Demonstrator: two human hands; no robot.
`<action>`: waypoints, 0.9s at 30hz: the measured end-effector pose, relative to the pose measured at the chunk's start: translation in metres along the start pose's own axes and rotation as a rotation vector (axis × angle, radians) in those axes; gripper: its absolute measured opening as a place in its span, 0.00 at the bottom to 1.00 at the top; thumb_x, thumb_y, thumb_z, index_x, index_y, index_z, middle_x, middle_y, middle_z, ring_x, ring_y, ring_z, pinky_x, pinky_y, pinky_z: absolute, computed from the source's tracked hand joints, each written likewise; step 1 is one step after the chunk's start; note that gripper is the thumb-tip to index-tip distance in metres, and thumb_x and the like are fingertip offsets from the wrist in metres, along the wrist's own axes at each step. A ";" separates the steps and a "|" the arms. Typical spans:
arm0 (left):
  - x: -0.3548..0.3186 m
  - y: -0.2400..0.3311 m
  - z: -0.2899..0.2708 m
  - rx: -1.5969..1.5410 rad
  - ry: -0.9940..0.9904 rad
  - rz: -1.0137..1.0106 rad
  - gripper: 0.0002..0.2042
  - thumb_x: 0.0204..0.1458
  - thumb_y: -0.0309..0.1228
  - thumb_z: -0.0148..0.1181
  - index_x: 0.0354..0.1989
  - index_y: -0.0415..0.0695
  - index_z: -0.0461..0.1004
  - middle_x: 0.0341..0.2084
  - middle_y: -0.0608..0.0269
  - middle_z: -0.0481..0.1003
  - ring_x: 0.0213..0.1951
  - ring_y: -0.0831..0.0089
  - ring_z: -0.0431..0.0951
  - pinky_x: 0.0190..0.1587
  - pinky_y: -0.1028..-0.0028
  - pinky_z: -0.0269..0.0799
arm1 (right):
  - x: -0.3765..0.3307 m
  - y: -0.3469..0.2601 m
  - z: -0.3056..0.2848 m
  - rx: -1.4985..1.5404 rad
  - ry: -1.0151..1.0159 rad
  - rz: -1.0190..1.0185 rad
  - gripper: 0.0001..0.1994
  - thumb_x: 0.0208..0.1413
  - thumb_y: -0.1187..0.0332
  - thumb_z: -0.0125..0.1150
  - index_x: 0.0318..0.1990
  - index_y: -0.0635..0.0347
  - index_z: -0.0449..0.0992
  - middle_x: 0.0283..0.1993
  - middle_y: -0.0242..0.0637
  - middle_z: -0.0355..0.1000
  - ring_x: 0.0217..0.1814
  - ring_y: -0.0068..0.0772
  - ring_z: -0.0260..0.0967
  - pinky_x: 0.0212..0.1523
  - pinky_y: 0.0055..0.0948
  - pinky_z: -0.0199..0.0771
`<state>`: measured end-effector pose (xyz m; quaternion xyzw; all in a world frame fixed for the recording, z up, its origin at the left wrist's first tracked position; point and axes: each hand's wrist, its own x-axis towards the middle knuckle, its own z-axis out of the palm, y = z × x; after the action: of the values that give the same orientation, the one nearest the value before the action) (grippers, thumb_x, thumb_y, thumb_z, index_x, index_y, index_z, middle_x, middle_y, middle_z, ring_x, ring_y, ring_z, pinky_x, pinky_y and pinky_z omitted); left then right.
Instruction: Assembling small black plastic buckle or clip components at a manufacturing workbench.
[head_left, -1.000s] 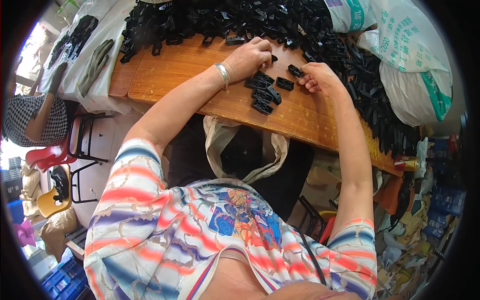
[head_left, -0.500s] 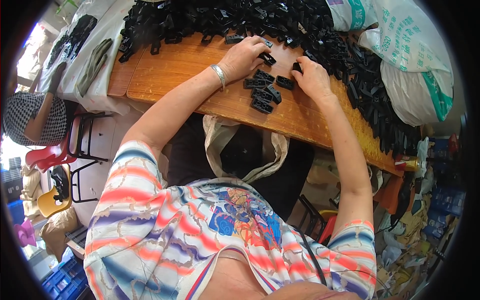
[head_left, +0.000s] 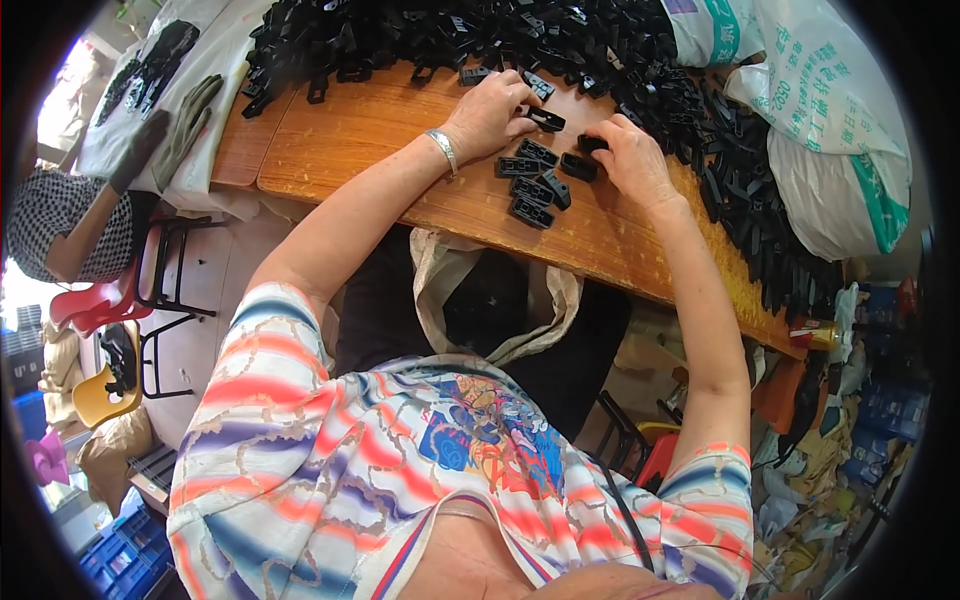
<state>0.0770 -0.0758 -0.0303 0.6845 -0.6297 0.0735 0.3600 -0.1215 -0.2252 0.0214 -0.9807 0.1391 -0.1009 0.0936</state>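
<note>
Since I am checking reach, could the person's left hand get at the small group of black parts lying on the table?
Probably yes: the left hand sits just above the black parts, with bare wooden table between and nothing blocking.

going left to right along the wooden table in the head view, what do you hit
grey gloves → bare wooden tabletop → left hand → small cluster of black plastic parts → right hand → white printed sacks

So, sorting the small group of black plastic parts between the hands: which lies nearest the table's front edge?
The lowest black plastic part in the cluster; the others lie farther back, toward the pile.
</note>
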 end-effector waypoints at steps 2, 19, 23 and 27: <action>-0.001 -0.001 0.000 -0.037 -0.015 -0.026 0.12 0.49 0.30 0.67 0.41 0.43 0.78 0.37 0.60 0.71 0.41 0.65 0.74 0.45 0.70 0.74 | 0.006 0.001 0.004 0.039 0.004 0.040 0.13 0.49 0.74 0.65 0.45 0.57 0.79 0.43 0.42 0.72 0.46 0.50 0.73 0.46 0.42 0.75; 0.001 -0.002 -0.001 -0.121 -0.074 -0.114 0.12 0.46 0.32 0.69 0.38 0.43 0.79 0.38 0.60 0.72 0.45 0.61 0.73 0.50 0.66 0.71 | 0.036 -0.033 0.025 0.087 0.135 -0.117 0.12 0.51 0.73 0.65 0.44 0.59 0.79 0.41 0.42 0.71 0.43 0.49 0.73 0.43 0.41 0.75; 0.001 -0.001 -0.006 -0.144 -0.086 -0.115 0.12 0.46 0.33 0.69 0.38 0.43 0.79 0.38 0.60 0.73 0.44 0.61 0.74 0.49 0.66 0.71 | 0.027 -0.039 0.030 0.057 0.116 -0.176 0.15 0.54 0.75 0.60 0.50 0.62 0.76 0.47 0.44 0.71 0.50 0.50 0.70 0.47 0.41 0.73; -0.002 -0.005 -0.001 -0.128 -0.036 -0.090 0.13 0.43 0.33 0.70 0.37 0.44 0.80 0.37 0.57 0.74 0.44 0.59 0.74 0.48 0.65 0.72 | 0.030 -0.037 0.027 0.043 0.038 -0.161 0.14 0.58 0.72 0.55 0.51 0.59 0.76 0.48 0.43 0.71 0.52 0.51 0.69 0.50 0.43 0.71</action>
<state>0.0811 -0.0743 -0.0327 0.6889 -0.6080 0.0043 0.3947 -0.0777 -0.1949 0.0082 -0.9844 0.0595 -0.1295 0.1034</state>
